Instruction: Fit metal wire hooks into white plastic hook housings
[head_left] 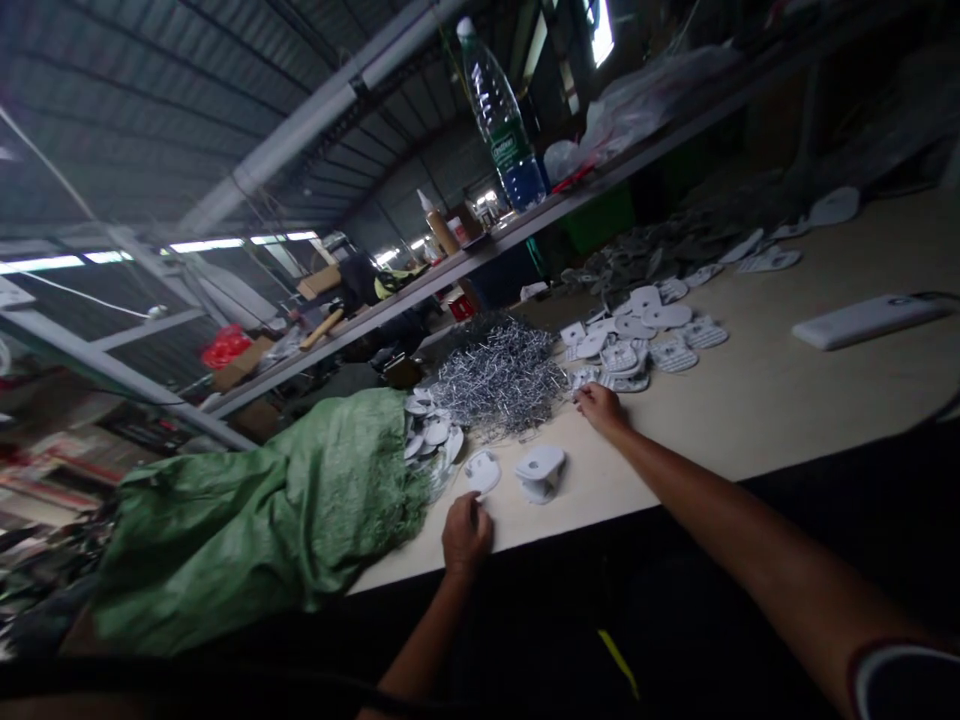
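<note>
My left hand [468, 535] is near the table's front edge, its fingers curled at the lower edge of a flat white plastic piece [482, 470] with a hole in it. Just right of that piece stands a white assembled part [540, 474], a rounded plate on a base. My right hand [600, 408] reaches forward to the near edge of a heap of white plastic pieces [626, 340], fingers pinched together. What lies between those fingertips is too small to make out. Between and beyond my hands is a pile of thin metal pins [499, 375].
A green woven sack [315, 490] lies at the left, white pieces [435, 435] spilling from its mouth. Dark pieces [645, 260] are heaped at the back. A white oblong device [866, 320] rests at the right. A shelf above carries a large plastic bottle [502, 125].
</note>
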